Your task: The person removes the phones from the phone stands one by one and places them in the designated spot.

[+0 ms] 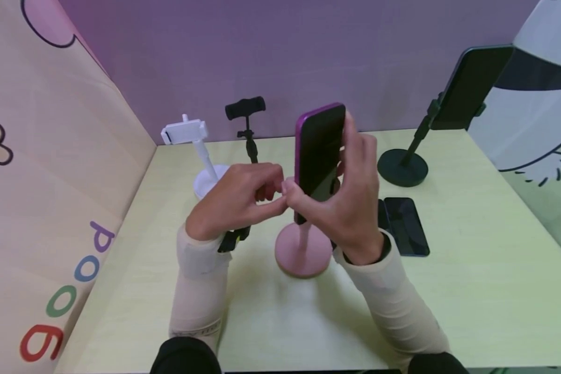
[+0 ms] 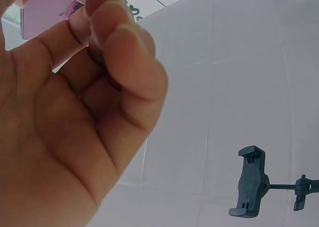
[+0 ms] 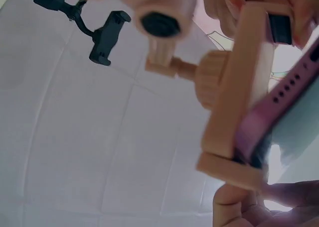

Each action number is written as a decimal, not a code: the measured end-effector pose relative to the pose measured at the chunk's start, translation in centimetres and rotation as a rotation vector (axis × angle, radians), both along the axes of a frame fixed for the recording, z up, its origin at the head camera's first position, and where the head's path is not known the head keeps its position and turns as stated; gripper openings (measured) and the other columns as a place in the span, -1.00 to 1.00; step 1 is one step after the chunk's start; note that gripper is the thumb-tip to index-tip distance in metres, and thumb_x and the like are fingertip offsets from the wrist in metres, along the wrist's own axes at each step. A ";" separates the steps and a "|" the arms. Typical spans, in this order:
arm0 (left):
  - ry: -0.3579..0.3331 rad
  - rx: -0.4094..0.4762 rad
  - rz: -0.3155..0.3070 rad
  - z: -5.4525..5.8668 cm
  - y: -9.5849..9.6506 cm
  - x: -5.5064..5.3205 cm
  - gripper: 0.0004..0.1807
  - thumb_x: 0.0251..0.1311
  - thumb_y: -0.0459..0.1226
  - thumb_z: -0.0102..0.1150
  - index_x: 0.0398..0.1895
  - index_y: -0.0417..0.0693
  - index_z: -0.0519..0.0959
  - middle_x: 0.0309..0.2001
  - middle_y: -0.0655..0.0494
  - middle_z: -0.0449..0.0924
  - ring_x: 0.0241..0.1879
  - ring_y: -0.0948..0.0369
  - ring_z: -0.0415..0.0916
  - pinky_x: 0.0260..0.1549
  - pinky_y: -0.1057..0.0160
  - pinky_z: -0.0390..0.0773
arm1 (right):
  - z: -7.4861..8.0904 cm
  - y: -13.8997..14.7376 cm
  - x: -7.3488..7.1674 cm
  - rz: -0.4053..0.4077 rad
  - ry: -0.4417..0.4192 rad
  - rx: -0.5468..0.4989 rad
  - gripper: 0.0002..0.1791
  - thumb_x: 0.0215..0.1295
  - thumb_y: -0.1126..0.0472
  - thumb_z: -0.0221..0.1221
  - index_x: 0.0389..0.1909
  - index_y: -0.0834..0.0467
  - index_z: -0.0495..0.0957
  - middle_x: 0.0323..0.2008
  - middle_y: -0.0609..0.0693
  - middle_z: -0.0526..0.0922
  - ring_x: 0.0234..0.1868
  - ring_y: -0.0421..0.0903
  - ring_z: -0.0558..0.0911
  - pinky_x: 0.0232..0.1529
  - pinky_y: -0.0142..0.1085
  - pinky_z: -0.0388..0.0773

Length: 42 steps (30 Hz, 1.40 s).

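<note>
In the middle of the head view, the right hand (image 1: 357, 208) was grasping the purple phone (image 1: 319, 156), which was between both hands. The left hand (image 1: 236, 200) was beside its lower left edge, fingers bent; whether they pinched something, I could not tell. The pink stand (image 1: 304, 254) showed below. A white stand (image 1: 204, 161) stood at upper left.

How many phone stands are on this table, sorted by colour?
Pink round-based phone stand: 1
White round-based phone stand: 1
Black phone stand with a bare clamp and black round-based phone stand: 2
Total: 4
</note>
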State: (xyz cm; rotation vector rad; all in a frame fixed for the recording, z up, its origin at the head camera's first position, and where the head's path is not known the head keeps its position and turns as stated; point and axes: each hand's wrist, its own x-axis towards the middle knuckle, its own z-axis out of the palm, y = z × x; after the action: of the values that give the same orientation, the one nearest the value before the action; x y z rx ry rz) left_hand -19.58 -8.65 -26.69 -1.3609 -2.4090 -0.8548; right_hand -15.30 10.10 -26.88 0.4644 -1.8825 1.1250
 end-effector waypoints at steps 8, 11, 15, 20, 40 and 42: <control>-0.016 -0.011 0.010 0.1 0.1 0.1 -0.80 0.22 -0.08 0.14 -0.44 0.03 0.48 -0.58 0.27 0.38 -0.55 0.32 0.33 -0.55 0.32 0.38 | 0.3 0.2 0.8 -0.031 -0.035 -0.010 0.03 -0.10 -0.12 0.30 0.42 0.19 0.20 -0.05 0.26 0.40 -0.16 0.02 0.46 -0.26 -0.17 0.48; -0.011 -0.015 0.017 0.1 0.0 0.1 -0.78 0.23 -0.04 0.15 -0.44 0.05 0.48 -0.58 0.28 0.38 -0.56 0.32 0.33 -0.56 0.33 0.38 | 0.5 0.3 1.0 -0.038 -0.037 -0.010 0.03 -0.10 -0.14 0.30 0.42 0.19 0.21 -0.05 0.24 0.43 -0.12 0.00 0.49 -0.24 -0.19 0.52; -0.011 -0.017 0.022 0.1 0.0 0.1 -0.75 0.23 -0.02 0.17 -0.44 0.05 0.48 -0.58 0.29 0.38 -0.57 0.33 0.31 -0.58 0.32 0.36 | 0.6 0.5 1.2 -0.033 -0.039 -0.014 0.02 -0.10 -0.13 0.32 0.42 0.18 0.23 -0.06 0.22 0.46 -0.10 -0.03 0.51 -0.25 -0.22 0.55; -0.025 -0.015 0.021 0.0 0.0 0.1 -0.77 0.23 -0.03 0.19 -0.43 0.05 0.49 -0.58 0.28 0.38 -0.57 0.32 0.31 -0.59 0.32 0.36 | 0.7 0.6 1.5 -0.018 -0.029 -0.019 0.01 -0.11 -0.11 0.33 0.40 0.19 0.24 -0.07 0.21 0.49 -0.10 -0.03 0.53 -0.31 -0.25 0.56; -0.027 -0.009 0.020 0.2 -0.2 0.0 -0.81 0.23 -0.07 0.22 -0.37 0.02 0.55 -0.56 0.24 0.41 -0.55 0.24 0.36 -0.55 0.31 0.36 | 2.2 2.8 2.4 0.043 0.112 -0.182 -0.05 -0.13 -0.10 0.40 0.30 0.28 0.36 -0.12 0.21 0.54 -0.15 0.04 0.58 -0.21 -0.35 0.62; -0.032 -0.010 0.030 0.1 -0.5 0.0 -0.80 0.23 -0.08 0.22 -0.37 0.01 0.56 -0.55 0.25 0.42 -0.55 0.22 0.38 -0.55 0.32 0.37 | 2.2 3.1 2.3 0.025 0.098 -0.187 -0.06 -0.14 -0.07 0.41 0.31 0.25 0.37 -0.12 0.21 0.54 -0.15 0.03 0.57 -0.21 -0.35 0.62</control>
State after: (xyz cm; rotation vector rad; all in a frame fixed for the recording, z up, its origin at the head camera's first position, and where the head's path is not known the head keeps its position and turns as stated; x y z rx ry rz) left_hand -19.56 -9.18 -26.57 -1.3206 -2.4546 -0.8646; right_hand -13.05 13.16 -24.65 0.4300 -1.6727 1.2588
